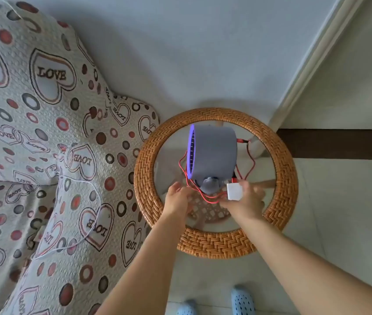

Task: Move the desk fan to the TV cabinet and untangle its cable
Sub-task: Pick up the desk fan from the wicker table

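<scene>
Both hands reach forward over the near part of a round wicker table, a little apart from each other with the fan's base between them. Nearest of all, two blue slippers (242, 300) stand on the pale floor. The left hand (177, 198) is open, fingers loosely spread and curled toward the red cable (205, 198), which loops across the glass tabletop (169, 164) just in front of it; whether any finger already pinches the wire I cannot tell. The right hand (245, 201) has its fingers closed around a white plug block (235, 191), apparently the cable's end, held just right of the base.

Directly beyond the hands stands the desk fan (213, 153), grey with a purple front ring, still on the tabletop and not yet at any TV cabinet, which is out of view. Its barrel lies left to right, face turned left, with the stand at the near edge, so both hands are about equally close to it. The cable winds around the left of the barrel, under the base, and up the right side to a red connector (242, 140) at the far right. Lifting the fan looks to call for gathering those loops first.

The woven rim (214, 244) circles all this. To the left lies a heart-patterned sofa cover (44, 110) carrying a thin white cord (85, 223).
</scene>
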The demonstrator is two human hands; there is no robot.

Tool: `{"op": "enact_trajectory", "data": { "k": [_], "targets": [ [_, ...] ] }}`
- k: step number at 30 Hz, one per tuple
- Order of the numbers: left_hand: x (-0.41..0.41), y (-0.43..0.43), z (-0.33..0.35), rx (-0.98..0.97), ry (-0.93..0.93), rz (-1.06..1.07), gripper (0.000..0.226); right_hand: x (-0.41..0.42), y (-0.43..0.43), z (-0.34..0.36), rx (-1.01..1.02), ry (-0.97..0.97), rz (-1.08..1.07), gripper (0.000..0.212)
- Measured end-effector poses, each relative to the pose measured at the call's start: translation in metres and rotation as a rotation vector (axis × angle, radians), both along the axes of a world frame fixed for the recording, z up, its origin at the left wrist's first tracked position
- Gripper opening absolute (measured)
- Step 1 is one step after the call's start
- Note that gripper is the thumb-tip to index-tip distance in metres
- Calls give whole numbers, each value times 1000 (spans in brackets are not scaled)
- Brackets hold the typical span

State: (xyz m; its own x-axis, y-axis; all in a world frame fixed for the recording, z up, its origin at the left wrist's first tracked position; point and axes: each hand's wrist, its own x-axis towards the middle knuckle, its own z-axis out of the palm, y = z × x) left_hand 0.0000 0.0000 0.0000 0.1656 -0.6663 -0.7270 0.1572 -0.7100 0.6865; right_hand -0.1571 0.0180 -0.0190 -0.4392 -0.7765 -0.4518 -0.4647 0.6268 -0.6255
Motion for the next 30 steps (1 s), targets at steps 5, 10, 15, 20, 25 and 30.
{"op": "enact_trajectory", "data": {
  "k": [5,10,15,20,25,30],
  "targets": [
    [3,-12,-26,-18,10,-89,63,17,-3,-22,-23,24,23,105],
    [-1,-17,-45,-62,130,-78,48,42,-3,-40,-61,127,7,110],
    [-3,-15,-59,-118,120,-22,54,51,-11,-52,-40,267,-22,108],
    [3,-12,-66,-119,154,28,59,59,-22,-54,-60,347,-40,116],
    [4,-16,-69,-114,166,38,67,55,-22,-57,-101,405,-34,98],
    [4,-22,-67,-84,164,39,75,45,-22,-54,-154,354,-82,81]
  ]
}}
